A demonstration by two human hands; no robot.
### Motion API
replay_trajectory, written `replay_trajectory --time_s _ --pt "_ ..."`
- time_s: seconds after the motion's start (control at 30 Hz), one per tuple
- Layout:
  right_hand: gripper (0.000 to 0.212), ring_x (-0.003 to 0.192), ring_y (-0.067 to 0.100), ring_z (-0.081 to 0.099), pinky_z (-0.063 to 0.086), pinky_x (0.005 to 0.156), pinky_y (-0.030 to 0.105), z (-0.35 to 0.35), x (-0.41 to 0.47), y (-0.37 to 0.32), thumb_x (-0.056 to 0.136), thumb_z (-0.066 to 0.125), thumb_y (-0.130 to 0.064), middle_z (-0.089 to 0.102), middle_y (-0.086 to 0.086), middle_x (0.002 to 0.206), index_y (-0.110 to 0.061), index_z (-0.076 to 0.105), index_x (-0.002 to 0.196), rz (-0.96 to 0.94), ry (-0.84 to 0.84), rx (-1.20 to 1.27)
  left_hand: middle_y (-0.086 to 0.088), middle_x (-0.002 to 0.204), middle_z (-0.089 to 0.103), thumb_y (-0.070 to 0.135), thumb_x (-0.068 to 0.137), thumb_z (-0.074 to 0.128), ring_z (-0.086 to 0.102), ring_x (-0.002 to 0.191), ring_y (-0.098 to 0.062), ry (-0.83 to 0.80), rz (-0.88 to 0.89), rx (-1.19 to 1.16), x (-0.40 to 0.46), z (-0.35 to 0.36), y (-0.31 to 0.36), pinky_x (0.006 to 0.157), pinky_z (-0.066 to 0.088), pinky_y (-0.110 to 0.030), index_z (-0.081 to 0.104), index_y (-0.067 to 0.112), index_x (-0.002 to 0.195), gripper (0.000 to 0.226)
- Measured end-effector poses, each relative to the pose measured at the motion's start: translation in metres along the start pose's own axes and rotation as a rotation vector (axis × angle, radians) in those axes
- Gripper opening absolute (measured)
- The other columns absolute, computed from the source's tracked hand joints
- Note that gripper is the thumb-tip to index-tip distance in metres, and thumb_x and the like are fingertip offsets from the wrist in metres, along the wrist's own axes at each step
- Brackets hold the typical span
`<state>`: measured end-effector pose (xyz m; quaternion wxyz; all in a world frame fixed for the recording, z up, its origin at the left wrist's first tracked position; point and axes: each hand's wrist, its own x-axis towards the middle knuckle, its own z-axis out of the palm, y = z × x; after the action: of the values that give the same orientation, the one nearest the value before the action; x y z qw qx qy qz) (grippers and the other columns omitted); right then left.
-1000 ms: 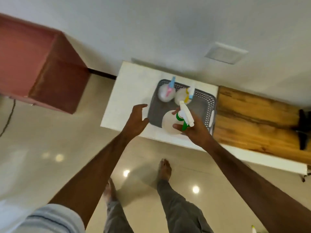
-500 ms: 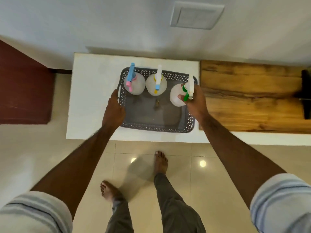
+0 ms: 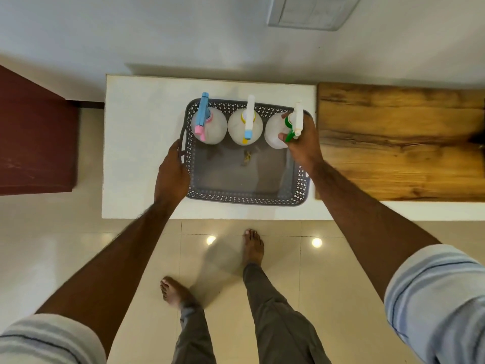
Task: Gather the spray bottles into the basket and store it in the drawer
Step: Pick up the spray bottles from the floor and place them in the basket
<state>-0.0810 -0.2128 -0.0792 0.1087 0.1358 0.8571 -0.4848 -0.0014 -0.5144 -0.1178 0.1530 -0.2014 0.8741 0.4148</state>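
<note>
A grey perforated basket (image 3: pixel 244 199) sits on a white cabinet top (image 3: pixel 141 143). Along its far wall stand three translucent spray bottles: one with a blue and pink sprayer (image 3: pixel 210 127), one with a white, yellow and blue sprayer (image 3: pixel 242 127), and one with a green and white sprayer (image 3: pixel 274 130) at the right end. My right hand (image 3: pixel 304 143) grips the green-sprayer bottle by its neck, inside the basket. My left hand (image 3: pixel 172 174) holds the basket's left rim at the handle. No drawer shows from above.
A wooden slab (image 3: pixel 399 143) lies on the counter right of the basket. A dark red cabinet (image 3: pixel 34 137) stands to the left. The wall runs behind, with a white switch plate (image 3: pixel 312 11). My bare feet are on the glossy tiled floor (image 3: pixel 78 245).
My right hand has carried the green-sprayer bottle from the basket's near edge to its far right corner. My left hand has closed onto the basket's left rim. The view tilted down.
</note>
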Motion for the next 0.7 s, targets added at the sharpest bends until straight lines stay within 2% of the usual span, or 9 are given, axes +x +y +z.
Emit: replay_trajectory --time_s 0.07,0.17,0.23,0.3,0.33,0.43,0.5,0.57,0.7 --pt "0.056 0.127 0.030 0.051 0.045 0.108 0.042 -0.003 -0.002 0.002 0.072 0.075 0.010 0.054 0.021 0.133 -0.015 0.055 0.118 -0.015 0.010 -0.001 0.001 0.140 0.057 0.022 0.097 0.054 0.064 0.117 -0.021 -0.016 0.028 -0.001 -0.002 0.003 0.002 0.096 0.055 -0.047 0.033 0.029 0.146 0.054" --pt "0.067 0.129 0.030 0.048 0.042 0.110 0.038 -0.006 -0.005 0.007 0.072 0.075 0.010 0.050 0.020 0.136 -0.001 0.049 0.132 -0.018 0.022 -0.030 -0.002 0.139 0.058 0.024 0.095 0.049 0.063 0.118 -0.023 -0.017 0.067 -0.010 -0.004 0.002 0.005 0.097 0.054 -0.046 0.034 0.025 0.147 0.054" --pt "0.073 0.128 0.016 0.048 0.042 0.111 0.035 -0.008 -0.011 0.008 0.070 0.074 0.012 0.052 0.005 0.135 -0.007 0.047 0.136 -0.021 0.067 -0.016 -0.005 0.143 0.055 0.020 0.098 0.050 0.059 0.124 -0.025 -0.032 0.044 0.006 -0.004 0.004 0.004 0.102 0.051 -0.046 0.032 0.022 0.150 0.055" --pt "0.072 0.120 -0.003 0.052 0.047 0.109 0.033 -0.009 -0.028 0.008 0.068 0.070 0.012 0.057 -0.020 0.126 -0.024 0.052 0.128 -0.015 0.140 0.041 -0.008 0.149 0.049 0.016 0.100 0.047 0.055 0.129 -0.026 -0.033 0.000 0.005 -0.017 0.003 0.000 0.108 0.047 -0.046 0.028 0.018 0.153 0.056" --pt "0.070 0.121 -0.002 0.053 0.049 0.107 0.034 -0.009 -0.039 0.008 0.069 0.069 0.009 0.058 -0.020 0.126 -0.025 0.053 0.128 0.046 0.188 0.067 -0.008 0.152 0.045 0.015 0.101 0.044 0.051 0.133 -0.026 -0.028 -0.011 0.010 -0.026 0.003 -0.002 0.111 0.043 -0.045 0.026 0.017 0.154 0.057" --pt "0.063 0.126 0.028 0.052 0.049 0.103 0.049 -0.002 -0.094 -0.001 0.076 0.070 0.001 0.053 0.012 0.134 -0.007 0.049 0.135 0.270 0.188 -0.066 -0.006 0.157 0.037 0.018 0.100 0.045 0.040 0.141 -0.023 -0.006 -0.032 0.054 -0.076 -0.004 -0.002 0.114 0.030 -0.030 0.025 0.017 0.154 0.058" --pt "0.059 0.126 0.033 0.051 0.045 0.106 0.050 0.009 -0.139 -0.005 0.078 0.070 -0.001 0.053 0.016 0.134 -0.003 0.049 0.134 0.211 0.012 -0.146 -0.006 0.158 0.034 0.018 0.100 0.046 0.037 0.143 -0.024 -0.026 -0.033 0.103 -0.109 -0.008 -0.001 0.115 0.030 -0.033 0.025 0.017 0.154 0.058" --pt "0.059 0.132 0.032 0.046 0.038 0.112 0.043 0.026 -0.180 -0.016 0.083 0.070 -0.005 0.050 0.015 0.139 -0.005 0.048 0.137 0.060 -0.267 -0.252 -0.008 0.160 0.030 0.018 0.099 0.046 0.033 0.146 -0.027 -0.016 -0.034 0.186 -0.143 -0.016 -0.005 0.119 0.029 -0.041 0.024 0.014 0.155 0.059" --pt "0.067 0.143 0.025 0.036 0.032 0.115 0.041 0.064 -0.231 -0.039 0.093 0.064 -0.035 0.038 0.007 0.155 -0.017 0.034 0.150 -0.350 -0.720 -0.606 -0.010 0.165 0.019 0.035 0.100 0.042 0.018 0.152 -0.032 0.004 -0.096 0.389 -0.213 -0.029 -0.025 0.120 0.025 -0.053 0.019 0.016 0.155 0.063"
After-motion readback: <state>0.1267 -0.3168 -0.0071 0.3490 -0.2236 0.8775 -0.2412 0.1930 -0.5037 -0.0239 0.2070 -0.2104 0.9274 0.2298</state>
